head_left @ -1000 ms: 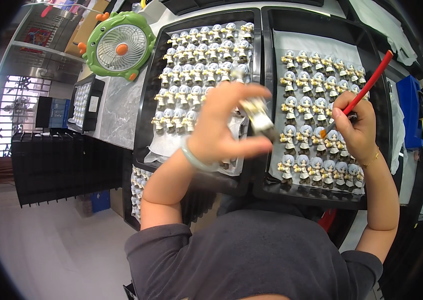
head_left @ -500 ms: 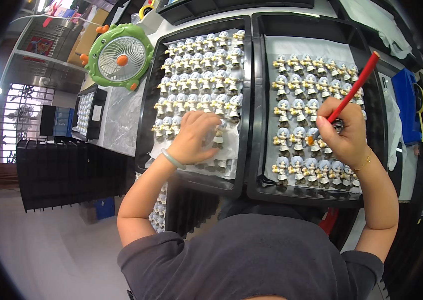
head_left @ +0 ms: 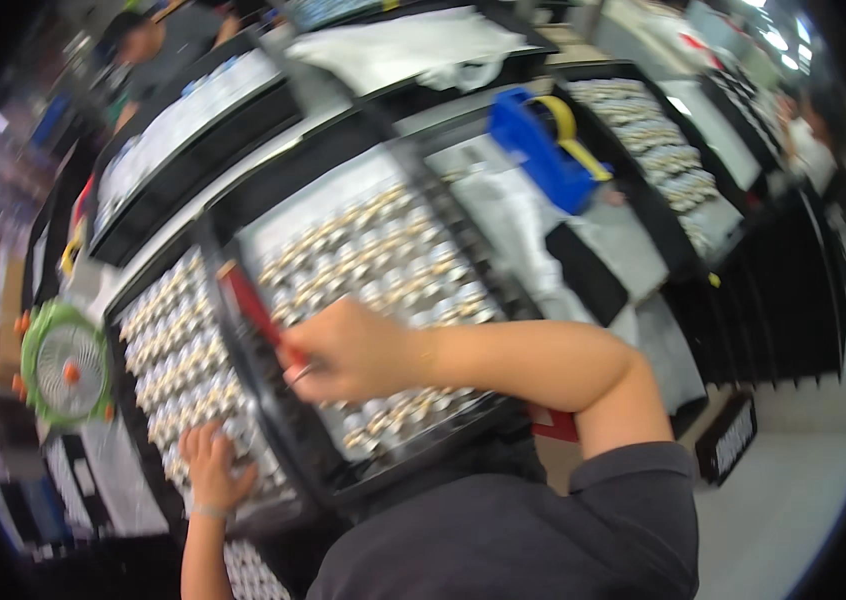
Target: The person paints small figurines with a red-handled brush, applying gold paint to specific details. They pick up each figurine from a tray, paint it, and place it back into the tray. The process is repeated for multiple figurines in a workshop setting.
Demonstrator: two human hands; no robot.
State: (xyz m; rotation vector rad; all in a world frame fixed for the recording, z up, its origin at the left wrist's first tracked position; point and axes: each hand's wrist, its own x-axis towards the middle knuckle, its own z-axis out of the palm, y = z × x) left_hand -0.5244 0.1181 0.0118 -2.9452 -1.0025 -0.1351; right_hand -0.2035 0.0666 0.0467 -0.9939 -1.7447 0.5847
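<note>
My right hand [head_left: 358, 350] is closed round a red-handled brush [head_left: 251, 305] above the near left part of the right black tray [head_left: 295, 168]. That tray holds rows of small pale-haired figurines [head_left: 373, 245] on white paper. My left hand [head_left: 213, 468] has its fingers spread at the near end of the left black tray [head_left: 115, 318], among similar figurines [head_left: 175, 345]. Nothing shows in its fingers, though whether they touch a figurine I cannot tell. Motion blurs the picture, and my right hand hides part of the rows beneath it.
A green fan [head_left: 68, 365] stands left of the trays. To the right are a blue tape dispenser [head_left: 533, 155] and another figurine tray [head_left: 643, 140]. White sheeting [head_left: 403, 48] covers a far tray. Other people [head_left: 178, 45] are at the far left and right.
The view has swung to the right, bringing in the tape dispenser and other people. My right hand still holds the brush, which now points differently. My left hand stays by the left tray.
</note>
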